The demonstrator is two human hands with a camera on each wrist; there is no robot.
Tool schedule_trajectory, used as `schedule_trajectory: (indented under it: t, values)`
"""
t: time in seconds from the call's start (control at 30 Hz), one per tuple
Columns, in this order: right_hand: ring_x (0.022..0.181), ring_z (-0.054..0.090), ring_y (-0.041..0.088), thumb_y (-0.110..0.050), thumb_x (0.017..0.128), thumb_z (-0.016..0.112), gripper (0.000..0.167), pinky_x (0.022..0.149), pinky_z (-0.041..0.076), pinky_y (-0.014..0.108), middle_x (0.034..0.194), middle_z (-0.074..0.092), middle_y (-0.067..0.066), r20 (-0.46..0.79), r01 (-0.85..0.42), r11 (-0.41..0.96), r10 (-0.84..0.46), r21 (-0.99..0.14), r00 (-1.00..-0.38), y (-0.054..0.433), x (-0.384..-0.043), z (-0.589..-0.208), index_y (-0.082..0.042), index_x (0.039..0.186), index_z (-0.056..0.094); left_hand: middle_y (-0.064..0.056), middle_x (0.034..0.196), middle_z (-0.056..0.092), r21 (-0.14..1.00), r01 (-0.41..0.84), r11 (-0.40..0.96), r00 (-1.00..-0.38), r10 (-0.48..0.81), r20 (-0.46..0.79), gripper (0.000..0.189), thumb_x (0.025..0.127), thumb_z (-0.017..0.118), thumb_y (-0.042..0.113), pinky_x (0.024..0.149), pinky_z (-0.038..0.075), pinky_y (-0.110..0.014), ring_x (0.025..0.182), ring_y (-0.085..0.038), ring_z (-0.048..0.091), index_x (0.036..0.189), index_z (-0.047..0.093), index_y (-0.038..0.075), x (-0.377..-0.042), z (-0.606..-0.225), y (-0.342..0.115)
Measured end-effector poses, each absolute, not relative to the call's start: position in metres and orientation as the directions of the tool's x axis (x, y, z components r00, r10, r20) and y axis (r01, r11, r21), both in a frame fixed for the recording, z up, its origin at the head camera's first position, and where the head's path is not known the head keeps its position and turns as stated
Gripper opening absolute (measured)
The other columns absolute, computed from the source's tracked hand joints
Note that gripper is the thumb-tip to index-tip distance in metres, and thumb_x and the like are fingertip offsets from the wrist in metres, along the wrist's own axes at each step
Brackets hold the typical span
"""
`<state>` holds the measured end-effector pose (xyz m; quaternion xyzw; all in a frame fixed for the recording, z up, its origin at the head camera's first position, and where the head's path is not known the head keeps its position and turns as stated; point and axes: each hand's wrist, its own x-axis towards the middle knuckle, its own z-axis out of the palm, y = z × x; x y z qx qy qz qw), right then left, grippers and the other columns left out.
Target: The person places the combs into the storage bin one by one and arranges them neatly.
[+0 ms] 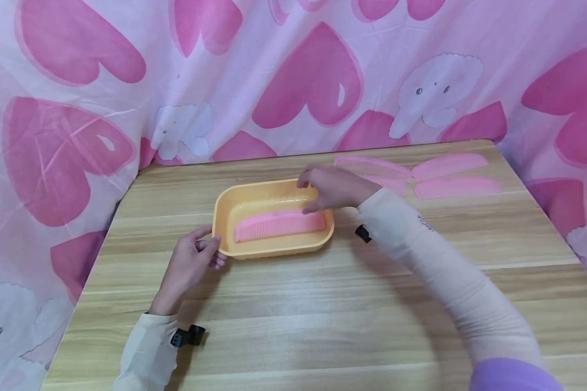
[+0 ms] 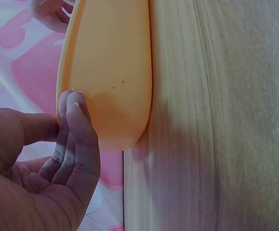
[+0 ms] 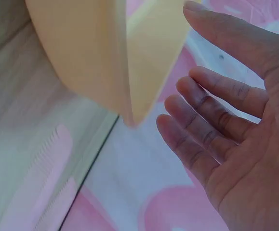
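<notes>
The right hand [image 1: 335,187] hovers over the right end of a yellow tray [image 1: 274,253], its fingers loosely bent and set apart from the thumb; the right wrist view shows that it has hold of nothing. The left hand [image 1: 191,263] pinches the rim of the tray at its near left corner, the thumb on one side of the wall and the fingers against the outside.

Inside the tray lies a pink comb [image 1: 279,227], stretched along its length with the teeth toward the person. The right thumb shows above the comb's right end in the head view.

To the right of the tray, past the right hand, four more pink combs lie on the wooden table [image 1: 293,326]: an upper left comb [image 1: 374,164], a lower left comb [image 1: 391,185] partly hidden by the right arm, an upper right comb [image 1: 450,165] and a lower right comb [image 1: 457,188].

Pale sleeves cover both forearms, with a purple sleeve [image 1: 509,376] higher on the right arm. A small black device [image 1: 188,335] sits at the left wrist. Behind the table hangs a pink cloth [image 1: 293,141] printed with hearts and white animals.
</notes>
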<state>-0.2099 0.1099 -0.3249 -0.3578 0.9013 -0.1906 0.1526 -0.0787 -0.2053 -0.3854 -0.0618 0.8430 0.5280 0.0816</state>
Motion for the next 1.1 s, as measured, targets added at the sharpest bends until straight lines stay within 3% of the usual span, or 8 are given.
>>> schedule_trajectory:
  t: [0.3,0.53,0.9,1.1]
  values:
    - [0.108,0.061,0.028,-0.025,0.079,0.088,0.052,0.095,0.053,0.044,0.117,0.067,0.012,-0.058,-0.6,0.68,-0.681,-0.422,-0.73,0.153,-0.211,-0.315,0.0,0.121,0.07,-0.014,0.078,0.071,0.88,-0.189,0.435,-0.979,-0.02,-0.201,0.044,0.106,0.054,0.011,0.061,0.062,-0.03,0.065,-0.016,0.068,0.144,0.045,-0.009,-0.079,-0.387,-0.206]
    - [0.113,0.059,0.032,-0.023,0.081,0.087,0.052,0.097,0.052,0.049,0.123,0.063,0.014,-0.105,-0.495,0.759,-0.583,-0.422,-0.805,0.191,-0.212,-0.321,0.002,0.122,0.068,-0.014,0.079,0.071,0.869,-0.212,0.446,-0.975,-0.032,-0.221,0.044,0.106,0.053,0.011,0.062,0.062,-0.031,0.067,-0.018,0.069,0.145,0.045,-0.007,-0.079,-0.389,-0.206]
    - [0.12,0.056,0.041,-0.02,0.084,0.083,0.054,0.099,0.048,0.057,0.13,0.06,0.022,-0.168,-0.374,0.822,-0.48,-0.429,-0.861,0.259,-0.207,-0.337,0.007,0.126,0.064,-0.014,0.08,0.07,0.865,-0.214,0.454,-0.974,-0.03,-0.226,0.043,0.106,0.052,0.011,0.061,0.062,-0.03,0.067,-0.018,0.069,0.145,0.046,-0.007,-0.079,-0.388,-0.207]
    - [0.114,0.056,0.044,-0.017,0.08,0.087,0.057,0.096,0.048,0.059,0.124,0.062,0.027,-0.148,-0.344,0.826,-0.447,-0.447,-0.882,0.301,-0.206,-0.348,0.012,0.123,0.063,-0.014,0.08,0.071,0.86,-0.207,0.467,-0.975,-0.027,-0.221,0.042,0.106,0.053,0.012,0.061,0.062,-0.029,0.067,-0.019,0.069,0.144,0.047,-0.006,-0.079,-0.387,-0.206]
